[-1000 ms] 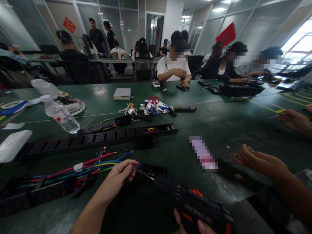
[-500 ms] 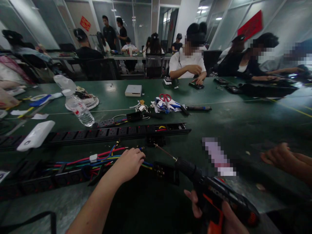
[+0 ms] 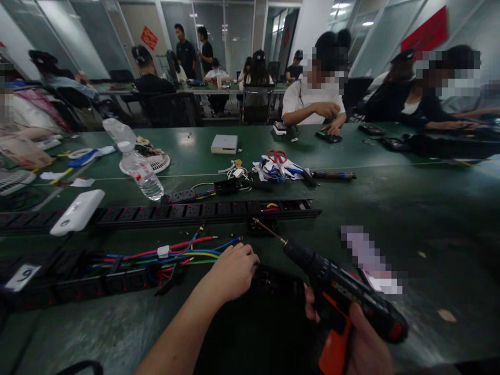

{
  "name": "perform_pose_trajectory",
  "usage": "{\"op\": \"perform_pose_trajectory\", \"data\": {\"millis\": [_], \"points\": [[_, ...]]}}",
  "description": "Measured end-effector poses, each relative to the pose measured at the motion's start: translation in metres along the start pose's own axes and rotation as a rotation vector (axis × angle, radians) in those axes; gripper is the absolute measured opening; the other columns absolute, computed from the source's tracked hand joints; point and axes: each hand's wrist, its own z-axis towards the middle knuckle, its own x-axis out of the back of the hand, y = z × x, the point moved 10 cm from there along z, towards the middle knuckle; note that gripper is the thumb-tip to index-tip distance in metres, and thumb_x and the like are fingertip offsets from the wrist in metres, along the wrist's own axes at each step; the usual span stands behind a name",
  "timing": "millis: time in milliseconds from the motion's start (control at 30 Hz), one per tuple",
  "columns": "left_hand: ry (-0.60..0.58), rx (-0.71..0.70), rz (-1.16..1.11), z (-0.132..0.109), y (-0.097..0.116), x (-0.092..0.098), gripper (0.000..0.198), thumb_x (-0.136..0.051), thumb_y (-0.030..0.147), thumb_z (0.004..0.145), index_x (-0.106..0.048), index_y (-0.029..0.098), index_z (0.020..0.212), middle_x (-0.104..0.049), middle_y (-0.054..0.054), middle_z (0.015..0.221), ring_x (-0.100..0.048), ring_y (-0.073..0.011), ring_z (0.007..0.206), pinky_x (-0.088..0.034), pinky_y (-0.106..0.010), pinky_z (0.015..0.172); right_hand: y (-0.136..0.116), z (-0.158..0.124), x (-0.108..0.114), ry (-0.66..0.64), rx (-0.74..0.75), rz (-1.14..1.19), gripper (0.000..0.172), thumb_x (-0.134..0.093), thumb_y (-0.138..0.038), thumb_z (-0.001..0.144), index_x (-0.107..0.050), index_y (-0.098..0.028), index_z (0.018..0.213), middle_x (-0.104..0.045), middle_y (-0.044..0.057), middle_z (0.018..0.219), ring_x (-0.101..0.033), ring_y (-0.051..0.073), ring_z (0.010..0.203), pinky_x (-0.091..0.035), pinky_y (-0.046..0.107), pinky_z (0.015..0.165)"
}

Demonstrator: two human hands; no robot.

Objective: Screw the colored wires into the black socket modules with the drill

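Fingers of the right hand (image 3: 365, 338) wrapped firmly round a drill (image 3: 336, 281); fingers of the left hand (image 3: 236, 268) curled, with any object held inside impossible to tell.

Just beside the left hand, a black fitting (image 3: 279, 284) on the green bench (image 3: 390, 200). Bit (image 3: 270, 231) tilted up, pointing away from the fitting, a small metal piece (image 3: 255, 221) at the tip. Apparently a fastening step, between screws; next, probably called for: steadying the fitting and lining up the bit. Running out of an open black housing (image 3: 128, 281), coloured wires (image 3: 195, 241); farther off, a clear bottle (image 3: 142, 174), fill level unclear.
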Motion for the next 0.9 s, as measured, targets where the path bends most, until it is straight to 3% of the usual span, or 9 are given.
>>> {"op": "perform_pose_trajectory", "data": {"millis": [300, 567, 900], "points": [[-0.022, 0.002, -0.131, -0.007, 0.004, 0.0, 0.036, -0.044, 0.013, 0.089, -0.067, 0.023, 0.115, -0.071, -0.008, 0.104, -0.058, -0.0255, 0.101, -0.042, -0.039, 0.089, 0.012, 0.01, -0.006, -0.053, 0.008, 0.017, 0.043, -0.056, -0.056, 0.089, -0.07, -0.021, 0.11, -0.067, 0.012, 0.096, -0.061, 0.023, 0.076, -0.052, 0.033, 0.072], [-0.018, 0.073, -0.209, -0.009, 0.003, -0.004, 0.039, -0.04, 0.01, 0.089, -0.063, 0.024, 0.117, -0.069, -0.007, 0.097, -0.062, -0.0228, 0.091, -0.045, -0.033, 0.082, 0.009, 0.007, -0.016, 0.005, -0.026, 0.046, 0.049, -0.068, -0.059, 0.08, -0.069, -0.021, 0.11, -0.064, 0.008, 0.095, -0.056, 0.02, 0.077, -0.05, 0.029, 0.071], [0.099, 0.158, -0.267, -0.005, -0.002, -0.002, 0.045, -0.04, 0.007, 0.087, -0.069, 0.026, 0.114, -0.071, -0.007, 0.102, -0.061, -0.0232, 0.098, -0.04, -0.038, 0.092, 0.002, 0.019, -0.011, -0.016, 0.035, -0.021, 0.047, -0.066, -0.055, 0.083, -0.07, -0.019, 0.113, -0.067, 0.012, 0.1, -0.061, 0.025, 0.081, -0.052, 0.035, 0.076]]}}
